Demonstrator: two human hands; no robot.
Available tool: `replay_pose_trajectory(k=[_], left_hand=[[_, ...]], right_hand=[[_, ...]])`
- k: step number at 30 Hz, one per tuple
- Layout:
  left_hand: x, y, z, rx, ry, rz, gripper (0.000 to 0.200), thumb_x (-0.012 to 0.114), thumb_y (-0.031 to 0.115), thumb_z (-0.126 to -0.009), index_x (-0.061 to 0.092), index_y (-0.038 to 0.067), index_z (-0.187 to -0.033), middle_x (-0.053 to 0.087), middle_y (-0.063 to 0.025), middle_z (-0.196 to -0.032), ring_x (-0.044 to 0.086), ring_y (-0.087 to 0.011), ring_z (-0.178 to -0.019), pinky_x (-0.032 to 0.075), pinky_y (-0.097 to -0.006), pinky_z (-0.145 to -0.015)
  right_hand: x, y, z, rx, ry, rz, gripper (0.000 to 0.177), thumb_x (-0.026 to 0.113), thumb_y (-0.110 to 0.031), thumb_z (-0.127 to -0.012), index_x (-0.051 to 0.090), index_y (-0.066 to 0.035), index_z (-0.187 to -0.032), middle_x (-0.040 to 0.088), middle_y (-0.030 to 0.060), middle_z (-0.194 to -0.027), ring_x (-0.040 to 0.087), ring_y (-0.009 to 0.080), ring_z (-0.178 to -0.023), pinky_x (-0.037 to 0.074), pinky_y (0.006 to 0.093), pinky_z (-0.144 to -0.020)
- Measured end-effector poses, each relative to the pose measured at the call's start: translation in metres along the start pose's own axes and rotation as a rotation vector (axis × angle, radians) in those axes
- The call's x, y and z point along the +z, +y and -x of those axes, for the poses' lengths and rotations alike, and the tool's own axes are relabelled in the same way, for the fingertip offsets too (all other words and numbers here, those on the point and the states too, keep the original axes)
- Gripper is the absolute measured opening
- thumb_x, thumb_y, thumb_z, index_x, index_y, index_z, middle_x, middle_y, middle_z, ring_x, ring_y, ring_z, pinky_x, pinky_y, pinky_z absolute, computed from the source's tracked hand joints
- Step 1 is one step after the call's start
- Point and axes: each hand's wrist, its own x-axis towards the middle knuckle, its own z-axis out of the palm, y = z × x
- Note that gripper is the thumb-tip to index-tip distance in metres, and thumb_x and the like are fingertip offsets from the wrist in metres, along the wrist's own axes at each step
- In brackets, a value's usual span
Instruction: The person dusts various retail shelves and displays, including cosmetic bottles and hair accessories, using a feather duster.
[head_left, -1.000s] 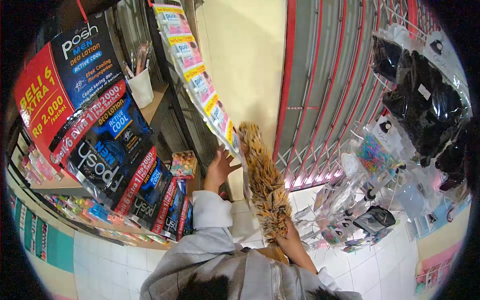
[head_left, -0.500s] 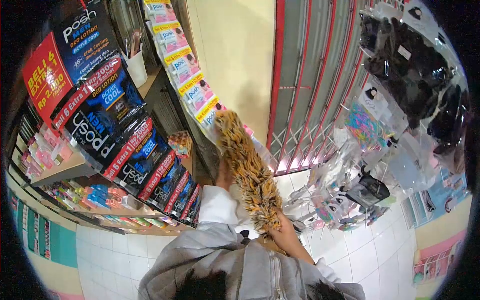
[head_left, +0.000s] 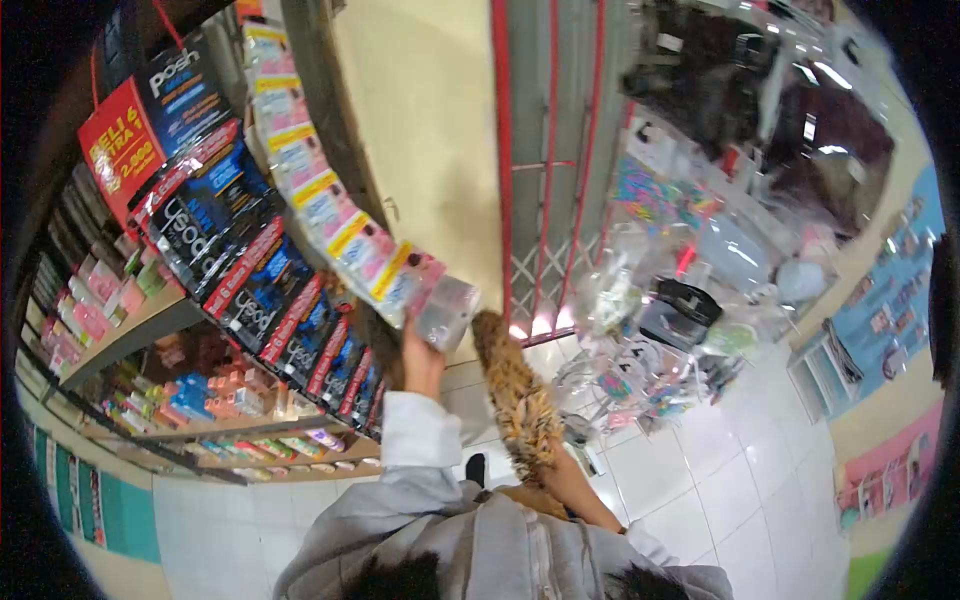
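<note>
My left hand (head_left: 423,352) grips the bottom end of a hanging strip of pink-and-white sachets (head_left: 345,232) with yellow bands. The lowest sachet, greyish and shiny, is lifted toward the middle, and some of my fingers are hidden behind it. In my right hand (head_left: 553,470) is a fluffy brown-and-yellow duster (head_left: 515,385), held near its lower end. Its tip points up and away, just right of the lifted sachet and apart from it. Left of the strip hang black-and-blue deo lotion sachets (head_left: 255,270) with red bands.
Shelves (head_left: 130,335) with small bottles and boxes stand at the left. A red-framed folding gate (head_left: 550,180) is ahead, beside a cream wall panel (head_left: 430,130). Plastic-packed goods (head_left: 680,310) hang at the right above a white tiled floor (head_left: 720,480).
My left hand has come out from behind the duster and lifted the strip's lower end. The duster has moved down and right, away from the strip. The view has shifted.
</note>
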Motion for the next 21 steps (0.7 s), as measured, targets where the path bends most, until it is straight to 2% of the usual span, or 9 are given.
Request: replay_pose_trajectory(k=[3,6,9,12,15,16,18,19,21], left_hand=[[0.026,0.015,0.032,-0.082,0.053,0.003,0.048,0.046,0.04,-0.097,0.048,0.005,-0.13,0.055,-0.0126,-0.128,0.053,-0.0312,-0.115,0.042,-0.0495,-0.098],[0.042,0.014,0.055,-0.107,0.156,-0.059,0.042,0.044,0.032,-0.099,0.05,0.0,-0.126,0.056,-0.012,-0.127,0.053,-0.0295,-0.117,0.042,-0.0418,-0.098],[0.017,0.004,0.055,0.416,0.168,-0.99,0.04,0.046,0.029,-0.099,0.057,-0.004,-0.116,0.061,-0.0166,-0.119,0.056,-0.0325,-0.111,0.044,-0.0397,-0.091],[0.038,0.019,0.085,0.46,0.354,-1.33,0.035,0.05,0.026,-0.096,0.061,-0.006,-0.107,0.065,-0.0223,-0.103,0.06,-0.0366,-0.097,0.045,-0.0408,-0.082],[0.03,0.025,0.091,0.64,0.391,-1.571,0.031,0.054,0.024,-0.092,0.062,-0.004,-0.1,0.064,-0.0261,-0.091,0.061,-0.0404,-0.085,0.045,-0.0433,-0.076],[0.023,0.025,0.092,0.639,0.374,-1.508,0.03,0.054,0.024,-0.092,0.062,-0.004,-0.099,0.064,-0.0262,-0.09,0.06,-0.0409,-0.085,0.045,-0.044,-0.076],[0.008,0.026,0.096,0.649,0.368,-1.374,0.029,0.054,0.023,-0.091,0.062,-0.004,-0.097,0.063,-0.0262,-0.089,0.06,-0.0419,-0.084,0.044,-0.0453,-0.074],[0.0,0.027,0.099,0.54,0.371,-1.404,0.027,0.054,0.023,-0.09,0.061,-0.002,-0.096,0.064,-0.0243,-0.092,0.06,-0.0406,-0.086,0.045,-0.0445,-0.074],[-0.022,0.025,0.102,0.468,0.329,-1.477,0.023,0.054,0.021,-0.089,0.061,0.001,-0.097,0.064,-0.0211,-0.093,0.062,-0.0367,-0.085,0.046,-0.0427,-0.074]], right_hand=[[0.009,0.025,0.013,-0.069,-0.116,-0.024,0.056,0.062,-0.011,-0.081,0.041,-0.002,-0.133,0.058,0.0281,-0.115,0.056,0.0405,-0.109,0.044,0.0397,-0.093],[0.012,0.008,0.034,-0.072,-0.211,-0.078,0.063,0.061,-0.009,-0.08,0.036,0.003,-0.137,0.054,0.0278,-0.123,0.054,0.0355,-0.115,0.043,0.0359,-0.096],[0.008,-0.017,0.054,-0.039,-0.253,-0.169,0.065,0.064,-0.01,-0.081,0.035,0.004,-0.137,0.054,0.0252,-0.125,0.055,0.0293,-0.114,0.041,0.0328,-0.097],[0.006,-0.017,0.068,-0.048,-0.242,-0.221,0.063,0.066,-0.012,-0.082,0.038,0.001,-0.137,0.056,0.0217,-0.124,0.055,0.0265,-0.113,0.042,0.0313,-0.096],[0.012,0.004,0.076,-0.143,-0.171,-0.249,0.059,0.066,-0.011,-0.082,0.041,0.0,-0.135,0.058,0.0187,-0.121,0.056,0.0242,-0.109,0.043,0.0303,-0.093],[0.013,0.007,0.078,-0.066,-0.188,-0.473,0.055,0.066,-0.01,-0.082,0.044,-0.001,-0.131,0.06,0.0142,-0.116,0.057,0.0203,-0.106,0.044,0.0298,-0.091],[0.013,0.021,0.073,-0.093,-0.116,-0.45,0.056,0.065,-0.005,-0.083,0.04,0.0,-0.133,0.059,0.0112,-0.116,0.055,0.0176,-0.106,0.044,0.0298,-0.091],[0.01,0.027,0.073,-0.106,-0.089,-0.431,0.057,0.064,-0.003,-0.084,0.039,0.0,-0.134,0.058,0.0097,-0.117,0.054,0.0163,-0.106,0.044,0.0298,-0.092],[0.008,0.04,0.073,-0.114,-0.011,-0.392,0.05,0.061,-0.001,-0.084,0.039,-0.003,-0.13,0.06,0.0078,-0.105,0.059,0.0144,-0.089,0.049,0.0278,-0.073]])
